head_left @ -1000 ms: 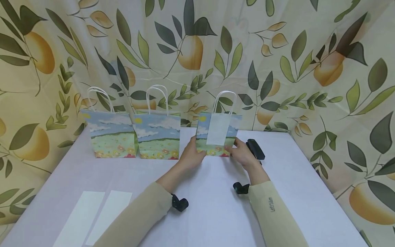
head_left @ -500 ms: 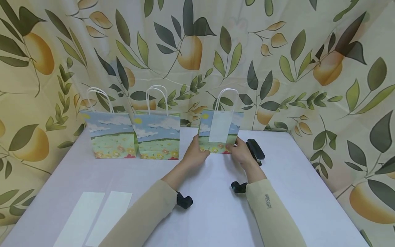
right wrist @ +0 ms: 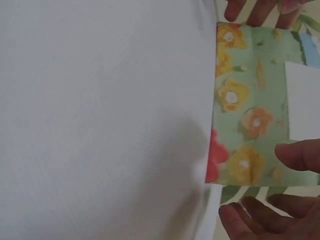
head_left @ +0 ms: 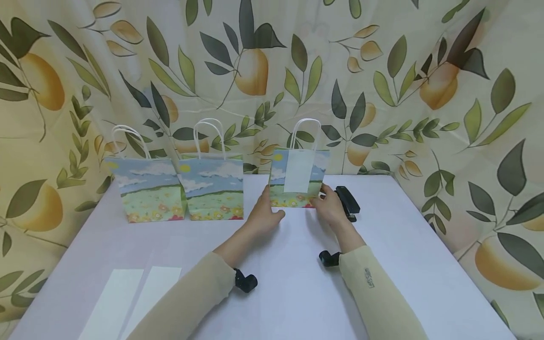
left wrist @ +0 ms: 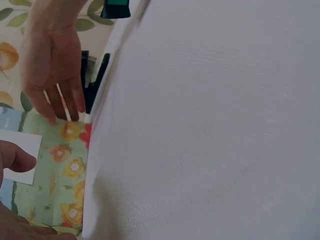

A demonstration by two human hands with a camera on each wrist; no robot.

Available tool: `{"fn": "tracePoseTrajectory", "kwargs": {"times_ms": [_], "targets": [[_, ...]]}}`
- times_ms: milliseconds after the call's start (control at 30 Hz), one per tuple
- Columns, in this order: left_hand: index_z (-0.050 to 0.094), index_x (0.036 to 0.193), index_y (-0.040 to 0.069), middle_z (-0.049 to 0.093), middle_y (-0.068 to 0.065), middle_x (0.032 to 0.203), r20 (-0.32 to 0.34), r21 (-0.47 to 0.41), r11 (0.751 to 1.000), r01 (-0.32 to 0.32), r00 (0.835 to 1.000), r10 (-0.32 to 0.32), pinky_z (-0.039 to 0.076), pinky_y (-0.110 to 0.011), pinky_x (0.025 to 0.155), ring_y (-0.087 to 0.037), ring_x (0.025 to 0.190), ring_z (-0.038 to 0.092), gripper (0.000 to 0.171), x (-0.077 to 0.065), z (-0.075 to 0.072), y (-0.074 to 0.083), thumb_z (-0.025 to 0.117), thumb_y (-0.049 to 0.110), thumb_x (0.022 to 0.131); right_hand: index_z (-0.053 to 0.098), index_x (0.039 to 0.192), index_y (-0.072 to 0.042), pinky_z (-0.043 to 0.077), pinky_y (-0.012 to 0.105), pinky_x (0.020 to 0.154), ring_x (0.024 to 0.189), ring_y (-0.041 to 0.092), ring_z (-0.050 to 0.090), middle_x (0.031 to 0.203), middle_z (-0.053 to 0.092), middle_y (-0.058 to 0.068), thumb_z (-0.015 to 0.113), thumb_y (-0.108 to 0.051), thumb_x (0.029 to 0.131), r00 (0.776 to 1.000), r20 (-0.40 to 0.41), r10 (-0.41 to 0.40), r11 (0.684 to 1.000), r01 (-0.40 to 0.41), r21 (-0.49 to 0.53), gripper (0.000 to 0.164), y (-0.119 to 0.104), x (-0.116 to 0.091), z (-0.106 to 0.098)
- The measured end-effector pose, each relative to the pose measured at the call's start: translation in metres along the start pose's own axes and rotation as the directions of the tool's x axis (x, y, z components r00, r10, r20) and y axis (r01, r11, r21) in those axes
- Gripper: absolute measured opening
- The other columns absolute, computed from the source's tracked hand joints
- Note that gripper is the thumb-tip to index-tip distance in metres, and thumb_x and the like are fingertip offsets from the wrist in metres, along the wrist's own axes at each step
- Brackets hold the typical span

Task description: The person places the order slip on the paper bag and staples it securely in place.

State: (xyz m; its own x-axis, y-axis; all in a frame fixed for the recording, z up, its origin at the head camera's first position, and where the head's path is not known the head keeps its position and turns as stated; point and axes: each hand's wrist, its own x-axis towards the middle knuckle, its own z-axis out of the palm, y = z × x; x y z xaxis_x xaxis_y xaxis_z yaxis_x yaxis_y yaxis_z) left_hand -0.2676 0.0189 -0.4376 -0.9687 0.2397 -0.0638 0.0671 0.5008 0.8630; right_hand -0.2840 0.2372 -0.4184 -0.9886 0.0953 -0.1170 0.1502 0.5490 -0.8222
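A small paper gift bag (head_left: 278,193) with white handles and a sky-and-meadow print stands upright at the back of the table, with a white paper strip (head_left: 296,172) on its front. At the bag's left side is my left hand (head_left: 262,215), fingers along the side panel and thumb held off the front. On the other side, my right hand (head_left: 331,208) has loosely extended fingers beside the bag and its thumb over the lower corner. In the right wrist view the right fingers (right wrist: 250,217) show a gap from the bag's edge. Neither hand grips it.
Two matching bags, one far left (head_left: 150,193) and one in the middle (head_left: 214,191), stand left of my hands. A black stapler (head_left: 347,203) lies just right of my right hand. Two white paper strips (head_left: 112,302) lie front left on the white table (head_left: 289,293). A patterned curtain hangs behind.
The bag between my hands has shifted slightly back and right. My left thumb has come away from its front. The head view has turned a little to the right.
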Motion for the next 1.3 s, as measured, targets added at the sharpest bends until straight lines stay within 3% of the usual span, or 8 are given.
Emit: {"fn": "tracePoseTrajectory", "kwargs": {"times_ms": [167, 300, 500, 667, 867, 1000, 1133, 1300], "targets": [[0.003, 0.167, 0.008, 0.018, -0.018, 0.172, 0.022, 0.03, 1.0, -0.005, 1.0, 0.004, 0.029, -0.055, 0.125, -0.037, 0.157, 0.026, 0.093, -0.016, -0.005, 0.003, 0.064, 0.025, 0.099, 0.019, 0.164, -0.001, 0.033, 0.058, 0.122, 0.153, 0.045, 0.031, 0.167, 0.028, 0.025, 0.059, -0.015, 0.101, 0.999, -0.04, -0.024, 0.999, 0.023, -0.029, 0.075, -0.006, -0.014, -0.003], [0.007, 0.167, 0.011, 0.02, -0.014, 0.173, 0.058, 0.053, 0.999, -0.002, 0.998, -0.001, 0.028, -0.053, 0.126, -0.033, 0.159, 0.024, 0.09, -0.033, -0.012, 0.004, 0.064, 0.028, 0.099, 0.022, 0.164, -0.005, 0.036, 0.06, 0.12, 0.151, 0.044, 0.032, 0.164, 0.028, 0.025, 0.062, -0.015, 0.101, 0.998, -0.062, -0.029, 0.999, 0.028, -0.025, 0.076, -0.011, -0.028, 0.0], [0.018, 0.166, 0.015, 0.032, -0.011, 0.168, 0.096, 0.1, 0.995, -0.015, 0.995, 0.005, 0.035, -0.055, 0.122, -0.032, 0.154, 0.036, 0.083, -0.059, -0.027, -0.001, 0.065, 0.032, 0.1, 0.018, 0.165, -0.007, 0.039, 0.058, 0.119, 0.151, 0.044, 0.033, 0.164, 0.023, 0.025, 0.064, -0.016, 0.1, 0.993, -0.12, -0.002, 1.0, 0.002, 0.003, 0.08, -0.021, -0.044, 0.004], [0.021, 0.165, 0.016, 0.037, -0.009, 0.165, 0.112, 0.1, 0.994, -0.035, 0.993, 0.024, 0.038, -0.056, 0.119, -0.034, 0.15, 0.042, 0.08, -0.078, -0.045, -0.008, 0.066, 0.031, 0.1, 0.016, 0.165, -0.007, 0.041, 0.056, 0.117, 0.149, 0.043, 0.036, 0.162, 0.024, 0.024, 0.063, -0.015, 0.1, 0.99, -0.139, 0.019, 0.999, -0.013, 0.041, 0.08, -0.022, -0.055, 0.003], [0.022, 0.165, 0.015, 0.039, -0.011, 0.163, 0.074, 0.113, 0.993, -0.041, 0.997, 0.033, 0.039, -0.057, 0.118, -0.036, 0.15, 0.042, 0.078, -0.098, -0.077, -0.025, 0.065, 0.032, 0.101, 0.026, 0.161, -0.008, 0.046, 0.053, 0.113, 0.145, 0.04, 0.04, 0.157, 0.03, 0.021, 0.064, -0.015, 0.1, 0.99, -0.137, -0.017, 0.998, 0.026, 0.065, 0.073, -0.028, -0.069, 0.008], [0.024, 0.163, 0.011, 0.039, -0.015, 0.162, 0.025, 0.075, 0.995, -0.069, 0.997, 0.067, 0.038, -0.058, 0.119, -0.04, 0.148, 0.042, 0.075, -0.109, -0.103, -0.038, 0.065, 0.028, 0.102, 0.032, 0.158, -0.009, 0.048, 0.051, 0.111, 0.142, 0.037, 0.044, 0.153, 0.035, 0.018, 0.067, -0.013, 0.099, 0.995, -0.086, -0.057, 0.994, 0.064, 0.09, 0.068, -0.038, -0.078, 0.02], [0.025, 0.162, 0.006, 0.039, -0.019, 0.161, -0.037, 0.026, 0.996, -0.086, 0.996, 0.087, 0.038, -0.058, 0.119, -0.043, 0.148, 0.04, 0.071, -0.122, -0.126, -0.049, 0.063, 0.023, 0.104, 0.036, 0.156, -0.011, 0.047, 0.052, 0.112, 0.141, 0.036, 0.046, 0.154, 0.04, 0.015, 0.069, -0.012, 0.098, 0.996, 0.026, -0.09, 0.99, 0.087, 0.115, 0.066, -0.048, -0.083, 0.035], [0.024, 0.161, 0.005, 0.035, -0.021, 0.159, -0.169, 0.014, 0.997, -0.082, 0.982, 0.083, 0.042, -0.059, 0.115, -0.044, 0.145, 0.042, 0.067, -0.132, -0.145, -0.06, 0.059, 0.02, 0.105, 0.039, 0.156, -0.015, 0.049, 0.051, 0.108, 0.137, 0.031, 0.054, 0.152, 0.049, 0.012, 0.07, -0.016, 0.098, 0.974, 0.177, -0.141, 0.983, 0.116, 0.143, 0.066, -0.059, -0.082, 0.056]]}}
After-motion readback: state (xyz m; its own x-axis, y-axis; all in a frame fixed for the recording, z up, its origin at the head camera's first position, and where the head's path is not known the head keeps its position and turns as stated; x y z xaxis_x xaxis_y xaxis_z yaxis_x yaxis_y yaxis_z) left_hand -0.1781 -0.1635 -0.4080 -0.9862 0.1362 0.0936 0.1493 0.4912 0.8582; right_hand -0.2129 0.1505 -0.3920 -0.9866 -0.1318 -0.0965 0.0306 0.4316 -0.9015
